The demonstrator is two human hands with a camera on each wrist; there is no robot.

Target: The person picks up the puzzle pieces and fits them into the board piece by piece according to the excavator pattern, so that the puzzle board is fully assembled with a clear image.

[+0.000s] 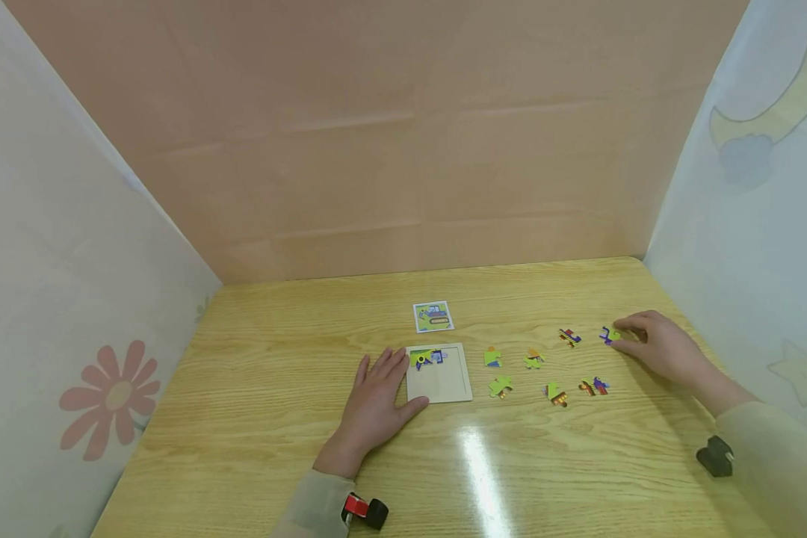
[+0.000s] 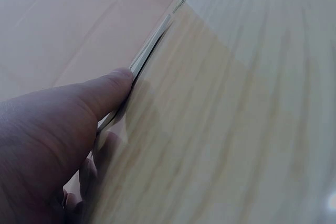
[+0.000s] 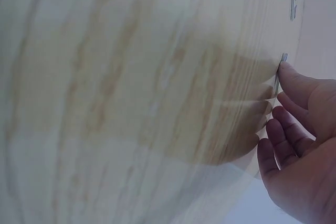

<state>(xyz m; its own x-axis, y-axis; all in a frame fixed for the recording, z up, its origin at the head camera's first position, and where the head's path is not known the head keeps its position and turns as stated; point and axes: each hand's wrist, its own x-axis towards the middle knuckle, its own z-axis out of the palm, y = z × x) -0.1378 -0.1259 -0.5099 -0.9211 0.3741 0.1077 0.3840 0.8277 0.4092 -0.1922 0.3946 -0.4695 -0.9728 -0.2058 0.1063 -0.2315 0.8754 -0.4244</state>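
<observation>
A pale square puzzle tray point(image 1: 447, 385) lies on the table, with joined pieces point(image 1: 429, 359) showing a yellow-and-purple picture in its top part. My left hand point(image 1: 374, 407) rests at the tray's left side, fingers stretched along that edge and thumb at the lower left corner. In the left wrist view, the thumb point(image 2: 113, 90) presses the tray's thin edge. Far to the right, my right hand point(image 1: 662, 351) pinches a purple-and-green puzzle piece point(image 1: 607, 335) between thumb and fingers, low at the tabletop. The right wrist view shows that hand point(image 3: 310, 135) with its other fingers bent beside the piece.
Several loose puzzle pieces lie between tray and right hand, among them a green one point(image 1: 492, 358) and a striped one point(image 1: 569, 338). A picture card point(image 1: 433, 317) of a digger lies behind the tray. Cloth walls point(image 1: 410, 149) stand around the wooden table point(image 1: 276, 359).
</observation>
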